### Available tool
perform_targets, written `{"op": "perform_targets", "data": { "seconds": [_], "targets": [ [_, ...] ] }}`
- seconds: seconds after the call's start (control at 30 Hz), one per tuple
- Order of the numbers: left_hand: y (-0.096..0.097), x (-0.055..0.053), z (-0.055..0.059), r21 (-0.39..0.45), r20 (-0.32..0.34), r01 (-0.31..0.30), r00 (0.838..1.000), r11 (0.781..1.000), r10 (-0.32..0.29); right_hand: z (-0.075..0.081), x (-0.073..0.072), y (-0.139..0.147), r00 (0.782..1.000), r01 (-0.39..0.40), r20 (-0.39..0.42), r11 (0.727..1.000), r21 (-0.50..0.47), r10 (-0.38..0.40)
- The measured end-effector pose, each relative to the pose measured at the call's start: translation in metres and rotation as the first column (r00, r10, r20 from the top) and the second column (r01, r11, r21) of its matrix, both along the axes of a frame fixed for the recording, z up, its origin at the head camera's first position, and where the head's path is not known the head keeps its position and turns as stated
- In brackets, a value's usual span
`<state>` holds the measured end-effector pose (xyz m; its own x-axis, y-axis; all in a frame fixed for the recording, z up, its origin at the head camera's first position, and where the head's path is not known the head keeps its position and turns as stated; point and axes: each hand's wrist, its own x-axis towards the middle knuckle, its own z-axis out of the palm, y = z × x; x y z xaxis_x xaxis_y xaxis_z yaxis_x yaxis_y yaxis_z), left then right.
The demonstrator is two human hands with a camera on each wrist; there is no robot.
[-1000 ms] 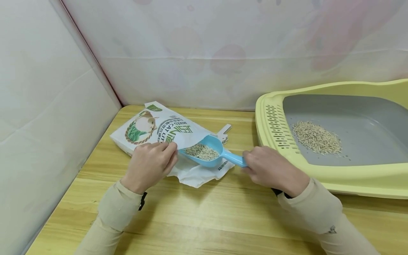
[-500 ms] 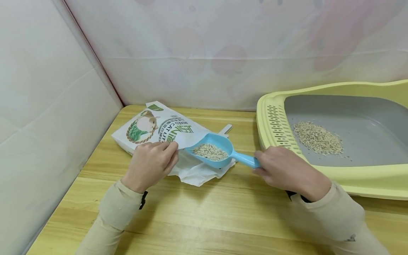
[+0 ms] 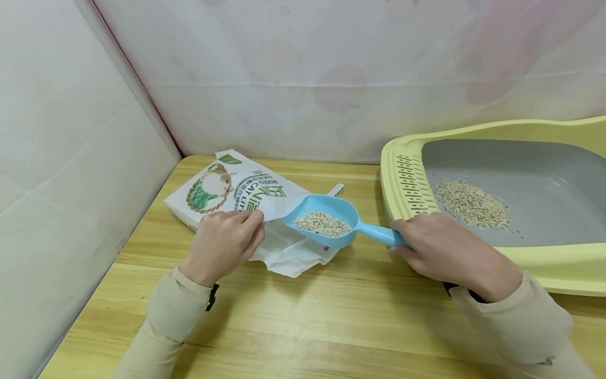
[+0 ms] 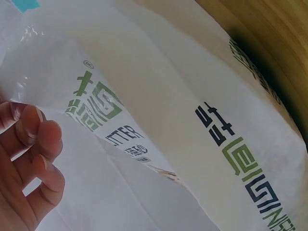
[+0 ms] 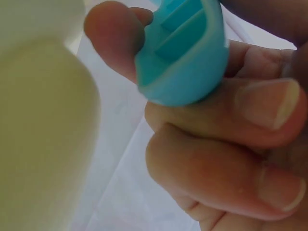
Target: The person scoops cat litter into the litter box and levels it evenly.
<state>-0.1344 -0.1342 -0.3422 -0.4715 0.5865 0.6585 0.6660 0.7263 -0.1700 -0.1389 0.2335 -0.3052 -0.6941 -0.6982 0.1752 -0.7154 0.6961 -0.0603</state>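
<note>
My right hand (image 3: 442,247) grips the handle of a blue scoop (image 3: 347,208), whose bowl carries a load of pale litter pellets (image 3: 324,223). In the right wrist view the fingers curl round the ribbed end of the scoop handle (image 5: 192,57). The scoop's front lip lies right at the mouth of a white cat litter bag (image 3: 279,181), which rests on its side. My left hand (image 3: 229,242) pinches the upper edge of the bag's opening and lifts it. The left wrist view shows thumb and fingers at the bag film (image 4: 120,96); the bag's inside is hidden.
A yellow-rimmed litter box (image 3: 521,258) with a grey floor stands on the right, a pile of pellets (image 3: 473,205) in it. Behind the scoop lies a small light strip-like object (image 3: 337,190), partly hidden. The wooden table (image 3: 284,326) meets fabric walls at the back and left.
My right hand has drawn the loaded scoop to the right, so more of its bowl shows outside the bag. The left hand keeps its hold on the bag's edge.
</note>
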Motion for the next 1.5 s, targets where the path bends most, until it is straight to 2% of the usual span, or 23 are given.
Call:
{"op": "perform_targets", "data": {
  "seconds": [0.2, 0.33, 0.63, 0.9, 1.27, 1.5],
  "targets": [
    [-0.001, 0.0, 0.0, -0.002, 0.002, -0.006, 1.0, 1.0, 0.006, 0.006, 0.002, 0.004, 0.999, 0.035, 0.036, 0.999, 0.001, -0.035],
    [-0.001, 0.0, 0.0, -0.002, 0.001, -0.006, 1.0, 1.0, 0.006, 0.01, 0.003, 0.008, 0.998, 0.05, 0.031, 0.999, -0.005, -0.049],
    [-0.001, 0.0, 0.001, -0.006, 0.014, -0.005, 1.0, 1.0, 0.005, 0.013, 0.001, 0.019, 0.999, 0.036, -0.027, 0.999, -0.019, -0.036],
    [-0.001, -0.001, 0.001, -0.004, 0.016, -0.001, 1.0, 1.0, 0.001, 0.017, -0.003, 0.027, 0.991, 0.024, -0.131, 0.998, -0.052, -0.031],
    [-0.001, -0.001, 0.002, -0.003, 0.011, -0.001, 1.0, 1.0, 0.001, 0.022, -0.003, 0.036, 0.985, 0.071, -0.154, 0.994, -0.083, -0.083],
    [0.0, 0.0, 0.003, -0.004, 0.004, -0.004, 1.0, 1.0, 0.004, 0.022, -0.009, 0.042, 0.976, 0.079, -0.193, 0.99, -0.117, -0.1]
  ]
}}
